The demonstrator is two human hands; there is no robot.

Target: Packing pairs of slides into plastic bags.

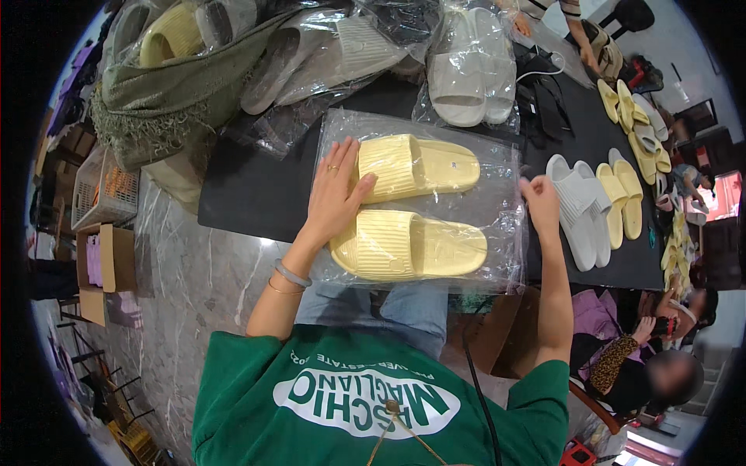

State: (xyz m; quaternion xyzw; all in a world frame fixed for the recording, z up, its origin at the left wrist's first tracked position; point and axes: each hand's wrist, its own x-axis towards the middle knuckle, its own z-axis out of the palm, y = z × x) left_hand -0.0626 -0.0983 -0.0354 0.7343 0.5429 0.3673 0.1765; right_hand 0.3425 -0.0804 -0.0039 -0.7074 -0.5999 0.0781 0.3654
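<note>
We work at a black table, where a clear plastic bag already holds a pair of yellow slides lying side by side near the front edge. Our left hand rests flat and open on the bag's closed end; our right hand pinches its mouth, apparently not yet sealed. Loose grey and yellow slides lie unbagged to the right.

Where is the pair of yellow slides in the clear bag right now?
In the head view, the yellow slides lie centre frame inside the clear bag on the black mat, between the left hand and right hand.
</note>
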